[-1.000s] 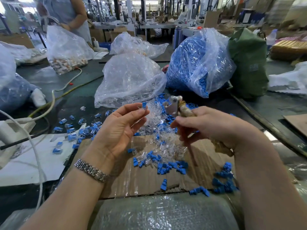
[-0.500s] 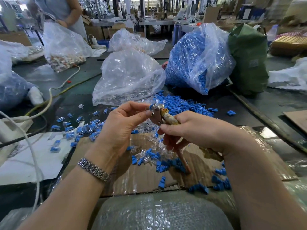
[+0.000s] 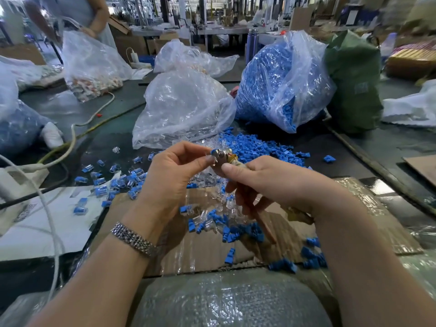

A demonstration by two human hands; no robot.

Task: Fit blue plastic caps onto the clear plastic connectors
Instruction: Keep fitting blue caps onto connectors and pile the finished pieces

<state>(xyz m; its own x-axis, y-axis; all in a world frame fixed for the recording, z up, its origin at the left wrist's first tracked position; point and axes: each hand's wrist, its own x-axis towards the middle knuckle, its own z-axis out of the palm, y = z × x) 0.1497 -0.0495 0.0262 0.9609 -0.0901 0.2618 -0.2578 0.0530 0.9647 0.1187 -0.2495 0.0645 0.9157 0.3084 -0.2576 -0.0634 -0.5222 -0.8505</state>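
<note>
Left hand (image 3: 174, 172) pinching a blue cap (image 3: 214, 152) against the metal head of pliers (image 3: 224, 156) gripped in right hand (image 3: 266, 182), raised above the loose caps and clear connectors (image 3: 212, 182), seemingly for squeezing cap home.

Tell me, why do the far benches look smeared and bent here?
Head view: its wide-angle lens bows the edges; top-right background is blurred; glare glints on the clear plastic bag; the hands, left and right, stay fairly sharp.

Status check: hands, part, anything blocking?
Left hand pinching blue cap at pliers. Right hand gripping the pliers. Nothing blocking the hands.
</note>
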